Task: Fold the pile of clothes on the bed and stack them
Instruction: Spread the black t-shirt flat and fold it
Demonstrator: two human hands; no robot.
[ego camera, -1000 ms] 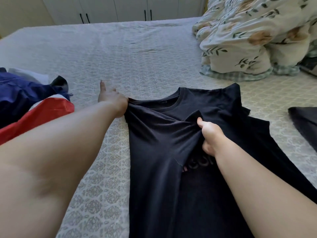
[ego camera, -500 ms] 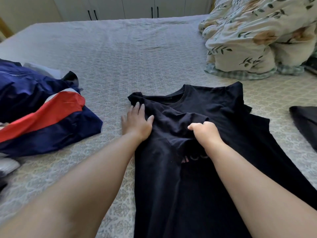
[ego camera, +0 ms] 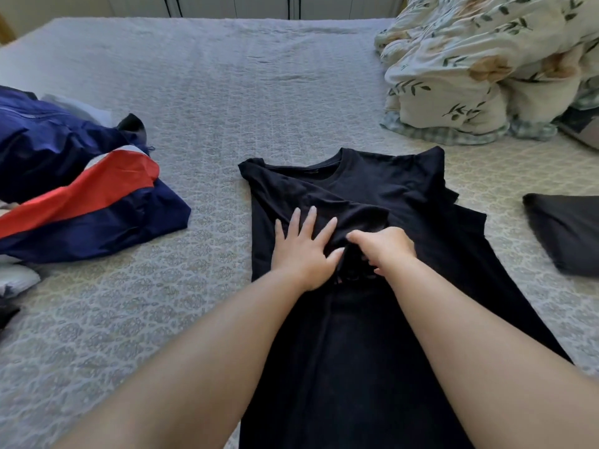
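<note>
A black T-shirt lies lengthwise on the bed, collar pointing away from me, with its left sleeve folded in across the chest. My left hand rests flat on that folded sleeve, fingers spread. Just to its right, my right hand is curled, pinching the edge of the folded sleeve near the shirt's middle. To the left lies a heap of unfolded clothes, topped by a navy, red and white jacket.
A dark folded garment sits at the right edge. A bunched floral duvet fills the far right corner. White and dark cloth pokes out at the left edge. Wardrobe doors stand beyond the bed.
My left hand has slid from the shirt's far left shoulder back and right onto the folded sleeve. The right hand kept its pinch on the sleeve edge, which now lies further in.
</note>
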